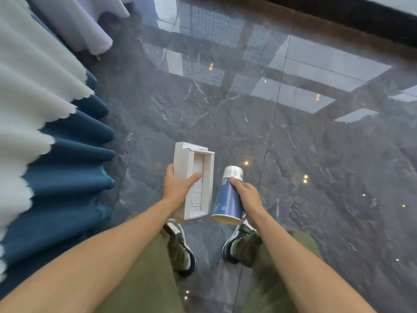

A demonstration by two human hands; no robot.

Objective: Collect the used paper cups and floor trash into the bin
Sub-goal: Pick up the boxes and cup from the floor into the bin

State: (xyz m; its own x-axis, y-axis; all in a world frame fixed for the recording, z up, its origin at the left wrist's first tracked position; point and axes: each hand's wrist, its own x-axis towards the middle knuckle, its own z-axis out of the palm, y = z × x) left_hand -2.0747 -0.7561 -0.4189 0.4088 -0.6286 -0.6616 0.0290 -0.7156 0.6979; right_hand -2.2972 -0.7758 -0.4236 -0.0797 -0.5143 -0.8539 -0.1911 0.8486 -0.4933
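Note:
My left hand (pixel 178 187) grips a white open cardboard box (pixel 195 163) by its left side, thumb across the inside, holding it above the floor in front of me. My right hand (pixel 247 195) is closed around a blue paper cup (pixel 228 198) with a white base band; the cup points away from me with its open mouth toward my feet. Box and cup hang side by side, slightly apart. No bin is in view.
Glossy dark grey marble floor (pixel 293 154) stretches ahead and to the right. A table draped in blue skirting (pixel 74 172) with a white scalloped cloth (pixel 27 98) stands close on my left. Another white-draped table (pixel 85 26) is at the back left. My shoes (pixel 182 247) are below.

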